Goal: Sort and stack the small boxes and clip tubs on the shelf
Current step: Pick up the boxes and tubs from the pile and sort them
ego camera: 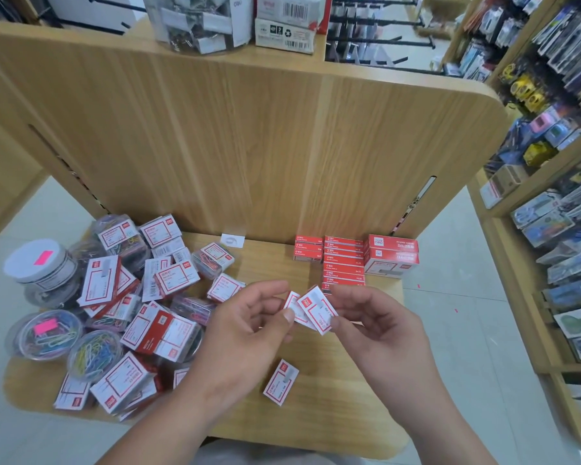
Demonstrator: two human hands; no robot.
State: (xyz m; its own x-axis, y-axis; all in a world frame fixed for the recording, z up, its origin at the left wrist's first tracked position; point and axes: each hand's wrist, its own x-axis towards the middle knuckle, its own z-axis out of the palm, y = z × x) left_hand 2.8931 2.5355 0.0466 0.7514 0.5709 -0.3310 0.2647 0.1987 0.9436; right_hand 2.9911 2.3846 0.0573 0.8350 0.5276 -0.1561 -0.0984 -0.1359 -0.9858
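My left hand (pixel 249 322) and my right hand (pixel 379 325) together pinch small white-and-red boxes (pixel 311 310) above the middle of the wooden shelf (pixel 332 407). At least two boxes overlap between my fingers. One small box (pixel 280 382) lies alone on the shelf below my hands. A jumbled pile of white-and-red boxes (pixel 155 330) and clear clip tubs (pixel 91 355) covers the shelf's left side. Neat rows of red boxes (pixel 342 263) stand at the back right, beside two larger red-and-white boxes (pixel 391 256).
A white-lidded jar (pixel 41 266) stands at the far left of the shelf. The tall wooden back panel (pixel 249 135) rises behind. An upper shelf holds a clear bin of clips (pixel 195 21) and boxes (pixel 285 33). Stocked store racks (pixel 550 196) line the right.
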